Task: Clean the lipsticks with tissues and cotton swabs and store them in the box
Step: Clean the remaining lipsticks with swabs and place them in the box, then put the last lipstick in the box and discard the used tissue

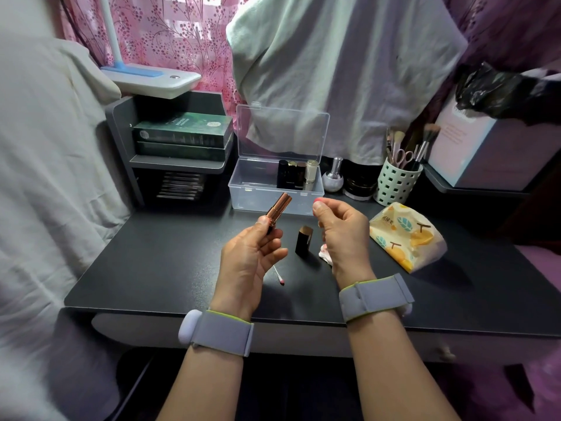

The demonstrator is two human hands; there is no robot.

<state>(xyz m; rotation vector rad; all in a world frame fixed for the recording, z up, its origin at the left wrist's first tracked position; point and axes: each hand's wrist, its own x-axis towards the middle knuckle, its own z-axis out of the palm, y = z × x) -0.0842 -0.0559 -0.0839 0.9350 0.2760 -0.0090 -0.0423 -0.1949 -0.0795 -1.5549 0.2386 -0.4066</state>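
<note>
My left hand (252, 256) grips a rose-gold lipstick (278, 208) by its base, tilted up toward the clear plastic box (243, 196). The box stands open on the black desk with several lipsticks (297, 174) upright in its right half. My right hand (343, 232) hovers to the right with fingers loosely curled and holds nothing that I can see. A dark lipstick cap (304, 241) stands on the desk between my hands. A used cotton swab (278, 276) with a pink tip lies below my left hand. A crumpled stained tissue (324, 253) lies partly hidden behind my right hand.
A soft tissue pack (406, 238) lies at the right. A holder with brushes and scissors (397, 177), a small silver bottle (333, 177) and a jar stand behind it. A grey shelf with green boxes (182, 135) and a lamp stands at the left.
</note>
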